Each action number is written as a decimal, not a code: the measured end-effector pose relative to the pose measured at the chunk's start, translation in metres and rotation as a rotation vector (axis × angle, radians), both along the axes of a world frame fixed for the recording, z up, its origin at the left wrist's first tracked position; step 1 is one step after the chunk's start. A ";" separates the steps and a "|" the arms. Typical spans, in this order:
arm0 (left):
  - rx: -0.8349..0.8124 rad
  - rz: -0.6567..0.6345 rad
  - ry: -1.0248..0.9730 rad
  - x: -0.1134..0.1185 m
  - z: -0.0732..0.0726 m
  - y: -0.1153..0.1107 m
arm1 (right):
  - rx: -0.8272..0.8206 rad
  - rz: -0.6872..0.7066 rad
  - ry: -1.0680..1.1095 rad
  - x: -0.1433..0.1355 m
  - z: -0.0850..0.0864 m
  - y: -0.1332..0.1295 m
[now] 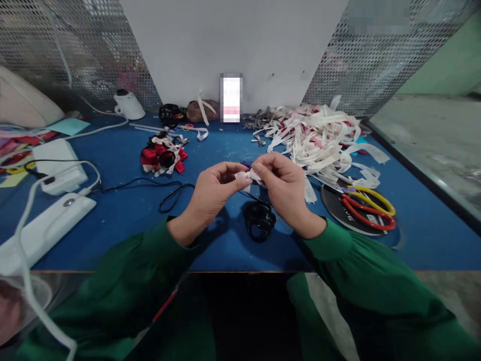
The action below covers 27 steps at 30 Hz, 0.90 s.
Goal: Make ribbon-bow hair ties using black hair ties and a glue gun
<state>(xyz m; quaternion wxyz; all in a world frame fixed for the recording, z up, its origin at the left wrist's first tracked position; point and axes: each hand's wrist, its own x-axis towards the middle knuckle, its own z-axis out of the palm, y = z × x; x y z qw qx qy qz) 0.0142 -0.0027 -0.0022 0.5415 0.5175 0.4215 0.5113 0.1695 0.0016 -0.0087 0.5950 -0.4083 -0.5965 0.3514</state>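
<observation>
Above the middle of the blue table, my left hand (216, 191) pinches one end of a small white fabric strip (243, 178). My right hand (282, 188) grips the strip's other side between thumb and forefinger, so the two hands nearly meet. Part of the strip is hidden by my fingers. Just below them on the table lies a black coiled item (259, 220) with a thin cord; its exact kind is unclear. Something dark purple (246, 164) shows behind my fingertips.
White ribbon strips (315, 135) are heaped at the back right. Scissors (370, 208) with red and yellow handles rest on a black disc (334, 215). Red, black and white fabric pieces (163, 154) lie left of centre. A lit phone (231, 98) stands behind; a power strip (48, 228) lies left.
</observation>
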 end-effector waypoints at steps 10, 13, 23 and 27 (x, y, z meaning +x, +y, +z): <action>0.060 0.168 -0.043 0.001 0.002 0.001 | -0.011 -0.032 -0.115 0.000 -0.003 -0.001; 0.113 0.180 0.019 0.001 0.002 0.000 | 0.097 -0.099 -0.184 0.002 0.000 -0.001; 0.310 0.231 0.382 -0.003 0.003 -0.005 | 0.204 0.024 -0.319 0.006 0.005 0.001; 0.321 0.223 0.379 -0.003 0.003 -0.004 | 0.105 0.086 -0.298 0.008 0.009 0.002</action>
